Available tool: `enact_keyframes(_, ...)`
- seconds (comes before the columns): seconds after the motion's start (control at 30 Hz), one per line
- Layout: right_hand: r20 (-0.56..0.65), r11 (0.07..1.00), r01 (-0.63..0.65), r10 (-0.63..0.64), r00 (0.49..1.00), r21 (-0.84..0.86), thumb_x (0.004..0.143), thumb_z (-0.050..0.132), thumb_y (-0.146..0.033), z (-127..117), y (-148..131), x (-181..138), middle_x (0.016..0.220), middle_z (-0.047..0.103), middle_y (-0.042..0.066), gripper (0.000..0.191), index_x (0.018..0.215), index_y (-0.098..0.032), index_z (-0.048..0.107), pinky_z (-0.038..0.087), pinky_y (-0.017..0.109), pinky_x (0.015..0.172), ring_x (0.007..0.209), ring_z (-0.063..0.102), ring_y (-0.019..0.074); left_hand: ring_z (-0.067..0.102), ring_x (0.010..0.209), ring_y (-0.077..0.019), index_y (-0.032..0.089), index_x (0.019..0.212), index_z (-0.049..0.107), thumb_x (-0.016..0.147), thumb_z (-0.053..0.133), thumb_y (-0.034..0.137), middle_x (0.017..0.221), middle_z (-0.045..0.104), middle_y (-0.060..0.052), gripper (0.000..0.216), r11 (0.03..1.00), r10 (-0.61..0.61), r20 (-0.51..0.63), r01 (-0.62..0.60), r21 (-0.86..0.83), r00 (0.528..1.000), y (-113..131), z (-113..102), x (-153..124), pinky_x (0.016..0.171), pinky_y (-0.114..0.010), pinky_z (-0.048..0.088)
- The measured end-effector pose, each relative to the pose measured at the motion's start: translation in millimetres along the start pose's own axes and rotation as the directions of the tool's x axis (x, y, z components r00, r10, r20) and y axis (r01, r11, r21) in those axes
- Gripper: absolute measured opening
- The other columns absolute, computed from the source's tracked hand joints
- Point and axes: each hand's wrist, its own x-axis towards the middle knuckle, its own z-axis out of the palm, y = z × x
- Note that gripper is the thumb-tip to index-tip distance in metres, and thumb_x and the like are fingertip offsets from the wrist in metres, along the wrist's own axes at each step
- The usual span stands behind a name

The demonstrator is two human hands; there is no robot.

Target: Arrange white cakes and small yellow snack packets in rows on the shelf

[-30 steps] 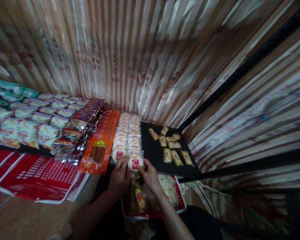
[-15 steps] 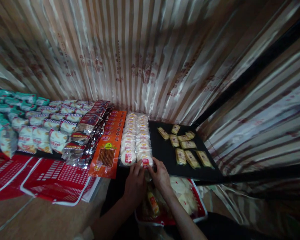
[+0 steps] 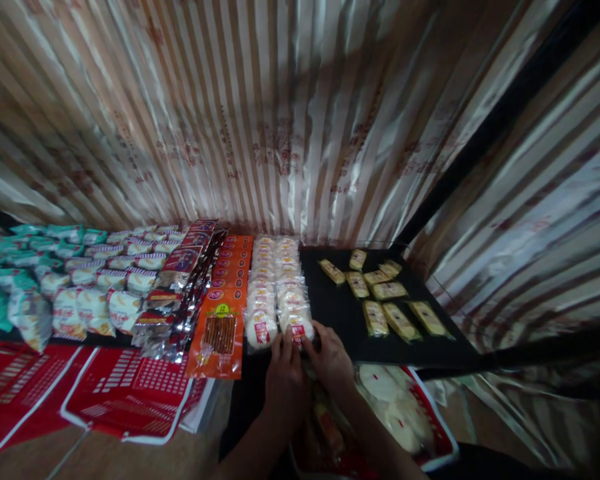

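Two rows of white round cakes in clear wrappers with red labels stand on the black shelf. At the front of the right-hand row, both my hands are on the nearest wrapped white cake. My left hand has its fingers closed at the cake's lower left edge. My right hand grips the lower right edge, thumb and fingers bent. The front cake of the left-hand row is just beside my left fingertips. An orange packet of brown sticks lies left of the cakes.
Several yellow wrapped pastries lie to the right. Dark red packets, white bags and teal bags fill the left. Below are a red basket and another red basket holding white packs. A striped curtain hangs behind.
The view has shifted, so the shelf and goods appear lower and slightly to the right. Both hands stay on the same front cake, with little change in their hold.
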Motion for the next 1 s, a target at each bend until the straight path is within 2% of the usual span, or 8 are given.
enact_keyframes(0.13,-0.009,1.000,-0.004,0.004,1.000,-0.019,0.083,0.048,-0.034,2,-1,3,0.099,0.063,0.010,0.037,0.113,-0.013,0.056,0.046,0.033,0.083,0.093,0.057,0.0230,0.042,0.123,-0.0315,0.004,0.120,0.054,0.079,0.040,0.007,0.128,0.052,-0.018,0.043,0.999,-0.040,-0.066,0.041,0.017,0.997,1,7,3,0.095,-0.046,0.047)
enact_keyframes(0.27,-0.042,0.999,0.018,-0.019,0.999,-0.035,0.084,0.047,-0.035,6,-1,8,0.097,0.064,0.009,0.036,0.111,-0.014,0.056,0.046,0.033,0.081,0.090,0.058,0.0224,0.041,0.124,-0.0315,0.004,0.121,0.052,0.079,0.043,0.008,0.125,0.054,-0.018,0.043,0.999,-0.043,-0.040,0.043,-0.004,0.998,-1,7,10,0.098,-0.047,0.044)
enact_keyframes(0.5,-0.077,0.999,0.000,-0.004,0.997,-0.043,0.085,0.045,-0.038,8,-6,14,0.099,0.064,0.009,0.036,0.111,-0.016,0.056,0.045,0.031,0.079,0.092,0.057,0.0216,0.045,0.120,-0.0295,0.003,0.117,0.053,0.079,0.039,0.004,0.125,0.052,-0.020,0.041,0.998,0.007,-0.051,-0.004,0.065,0.999,-4,-3,25,0.094,-0.044,0.048)
enact_keyframes(0.63,-0.050,0.999,-0.028,0.027,0.998,-0.035,0.086,0.044,-0.040,7,-6,16,0.099,0.064,0.007,0.036,0.113,-0.018,0.055,0.046,0.031,0.077,0.091,0.058,0.0221,0.043,0.122,-0.0306,0.003,0.115,0.053,0.078,0.037,0.002,0.119,0.055,-0.020,0.040,0.994,0.072,-0.082,-0.064,0.090,0.994,-4,-4,29,0.093,-0.048,0.048)
enact_keyframes(0.73,-0.034,1.000,-0.019,0.019,0.999,-0.013,0.086,0.044,-0.040,10,-2,16,0.098,0.063,0.007,0.035,0.112,-0.019,0.055,0.047,0.032,0.078,0.092,0.058,0.0224,0.042,0.124,-0.0281,0.004,0.115,0.053,0.079,0.034,0.001,0.115,0.058,-0.018,0.041,0.994,0.074,-0.099,-0.066,0.084,0.992,-3,-3,31,0.094,-0.046,0.047)
enact_keyframes(0.87,-0.150,0.998,0.035,-0.028,0.988,0.044,0.087,0.042,-0.042,12,5,15,0.102,0.061,0.010,0.041,0.119,-0.016,0.050,0.048,0.035,0.082,0.095,0.057,0.0230,0.041,0.125,-0.0278,0.007,0.122,0.048,0.078,0.036,0.002,0.122,0.055,-0.017,0.046,0.996,0.034,-0.100,-0.025,0.091,0.994,-3,3,29,0.095,-0.048,0.046)
enact_keyframes(0.93,-0.235,0.995,0.086,-0.074,0.969,0.041,0.088,0.041,-0.042,7,6,20,0.107,0.059,0.013,0.045,0.123,-0.015,0.048,0.047,0.038,0.086,0.101,0.054,0.0245,0.039,0.126,-0.0289,0.006,0.124,0.045,0.077,0.039,0.003,0.125,0.052,-0.018,0.048,0.996,0.011,-0.105,-0.002,0.085,0.994,-3,8,27,0.096,-0.049,0.045)
enact_keyframes(1.0,-0.260,0.988,0.152,-0.142,0.955,0.018,0.088,0.040,-0.040,-3,1,32,0.113,0.056,0.013,0.042,0.123,-0.017,0.049,0.045,0.040,0.090,0.107,0.050,0.0249,0.039,0.127,-0.0296,0.005,0.121,0.047,0.076,0.038,0.003,0.126,0.051,-0.019,0.046,0.998,0.008,-0.131,0.001,0.069,0.991,-3,12,25,0.096,-0.049,0.045)
